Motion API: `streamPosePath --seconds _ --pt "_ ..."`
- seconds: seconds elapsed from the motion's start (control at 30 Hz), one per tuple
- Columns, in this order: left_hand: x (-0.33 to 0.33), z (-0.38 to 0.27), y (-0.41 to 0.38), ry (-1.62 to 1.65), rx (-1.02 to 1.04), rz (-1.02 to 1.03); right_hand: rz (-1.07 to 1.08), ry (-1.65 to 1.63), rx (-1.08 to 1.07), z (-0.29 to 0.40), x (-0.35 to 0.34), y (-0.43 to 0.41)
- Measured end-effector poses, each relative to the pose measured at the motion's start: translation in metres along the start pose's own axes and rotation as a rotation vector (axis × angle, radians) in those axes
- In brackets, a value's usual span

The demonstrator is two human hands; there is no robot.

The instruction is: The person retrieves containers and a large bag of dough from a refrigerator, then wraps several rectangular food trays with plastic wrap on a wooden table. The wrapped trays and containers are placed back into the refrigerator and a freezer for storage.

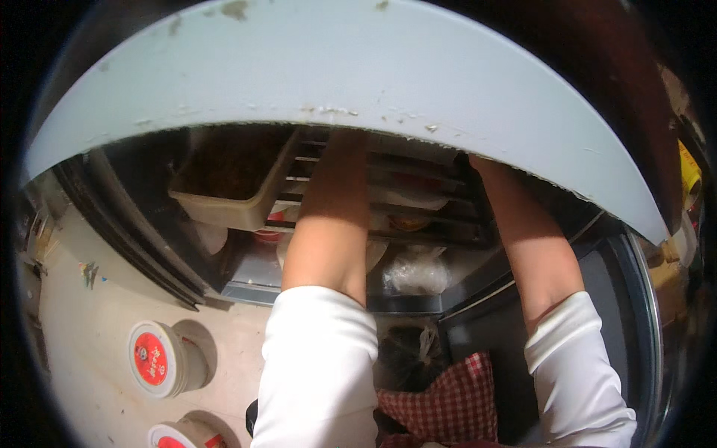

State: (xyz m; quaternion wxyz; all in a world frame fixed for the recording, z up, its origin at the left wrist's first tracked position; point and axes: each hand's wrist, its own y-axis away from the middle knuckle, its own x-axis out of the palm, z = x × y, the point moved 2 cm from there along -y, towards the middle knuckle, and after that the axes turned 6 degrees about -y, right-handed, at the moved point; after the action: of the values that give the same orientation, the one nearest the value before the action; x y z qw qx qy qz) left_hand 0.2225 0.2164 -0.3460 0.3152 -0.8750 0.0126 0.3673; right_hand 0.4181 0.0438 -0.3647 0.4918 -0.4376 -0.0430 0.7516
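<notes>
Both my forearms reach under a white worktop board (347, 67) into an under-counter cabinet, probably a fridge. The board hides both of my hands, so what they hold cannot be seen. My left forearm passes over a slatted metal rack (386, 224). Left of it, a pale rectangular plastic tub (224, 210) with dark contents rests on the rack. My right forearm enters near the rack's right edge. Below the rack lie a clear plastic bag (417, 273) and a round container (408, 223), partly covered by the slats.
A dark cabinet door (482, 347) stands open at the right. On the tiled floor (84, 313) at the left are a white bucket with a red lid label (151, 358) and a second bucket (185, 434). Red checked cloth (448, 397) hangs in front of me, near a dark plastic bag (409, 350).
</notes>
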Motion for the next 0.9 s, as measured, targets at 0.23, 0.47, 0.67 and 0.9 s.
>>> streamPosePath --seconds 0.23,0.47,0.67,0.9 --pt "-0.041 -0.001 0.057 -0.037 0.191 0.079 0.076 -0.014 0.011 -0.025 0.004 0.035" --pt "-0.16 0.042 0.213 0.113 0.25 0.779 0.259 -0.193 0.144 -0.045 0.042 0.196" --pt "-0.354 0.035 0.316 0.355 -0.303 1.309 1.074 -0.447 0.554 0.102 -0.075 0.328" --pt "-0.427 -0.043 0.355 0.616 -0.129 1.287 1.439 -0.353 0.038 0.181 -0.234 0.358"
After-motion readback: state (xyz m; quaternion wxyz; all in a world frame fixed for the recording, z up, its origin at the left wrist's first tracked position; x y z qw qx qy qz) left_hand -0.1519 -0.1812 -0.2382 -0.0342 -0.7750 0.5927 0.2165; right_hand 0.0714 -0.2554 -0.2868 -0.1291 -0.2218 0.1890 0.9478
